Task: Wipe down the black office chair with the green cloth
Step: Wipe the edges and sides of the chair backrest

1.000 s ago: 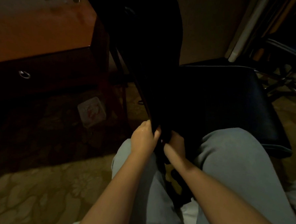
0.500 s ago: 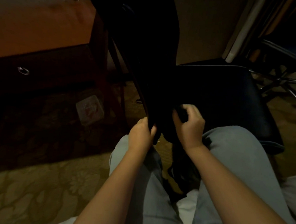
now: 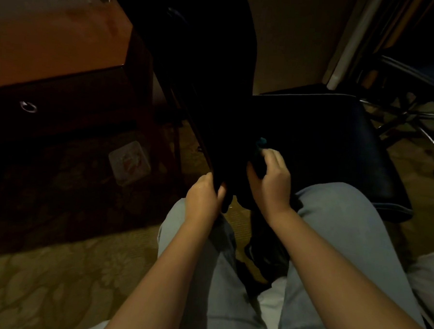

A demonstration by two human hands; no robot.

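Note:
The black office chair [image 3: 325,145] stands right in front of my knees in dim light, its tall backrest [image 3: 205,70] rising on the left and its seat spreading to the right. My left hand [image 3: 204,199] grips the lower edge of the backrest. My right hand [image 3: 270,182] holds the green cloth [image 3: 261,145] bunched in its fingers, pressed where the backrest meets the seat. Only a small teal corner of the cloth shows above my fingers; the remainder is lost in shadow.
A wooden desk [image 3: 53,45] with a drawer pull stands at the left. A small pale packet [image 3: 129,162] lies on the patterned carpet below it. Another chair's chrome base [image 3: 419,129] is at the far right. My knees in light trousers fill the foreground.
My right hand rose from low beside my left hand up onto the seat side of the backrest base, and the cloth's corner now shows. My left hand kept its grip.

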